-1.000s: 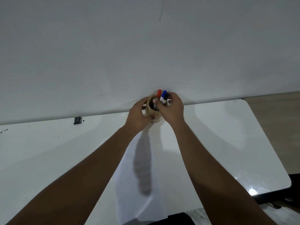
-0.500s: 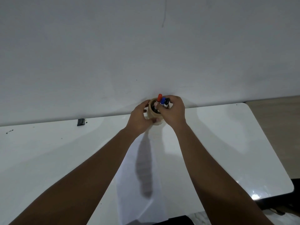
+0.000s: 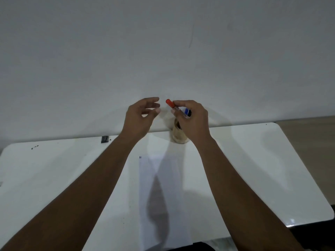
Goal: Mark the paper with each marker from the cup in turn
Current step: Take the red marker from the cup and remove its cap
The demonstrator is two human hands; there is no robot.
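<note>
Half a second ago both hands were wrapped around the tan cup (image 3: pixel 178 136); now they have lifted off it. The left hand (image 3: pixel 140 117) has let go and hangs above the table to the cup's left, its fingers loosely spread and curled, holding nothing. The right hand (image 3: pixel 192 120) has risen above the cup with a red-capped marker (image 3: pixel 171 104) pinched between thumb and fingertips, the cap pointing up and to the left toward the wall. A blue-capped marker (image 3: pixel 187 112) shows in the same hand, just beside the red one; a dark edge next to it may be a third marker, but that cannot be told. The cup stands at the far edge of the white table (image 3: pixel 253 169), partly hidden by the right hand.

One sheet of white paper (image 3: pixel 163 196) lies flat on the table between the forearms, with a small blue mark (image 3: pixel 140 157) at its far left corner. No lettering on the markers can be read. A small black object (image 3: pixel 105 139) lies near the wall at left.
</note>
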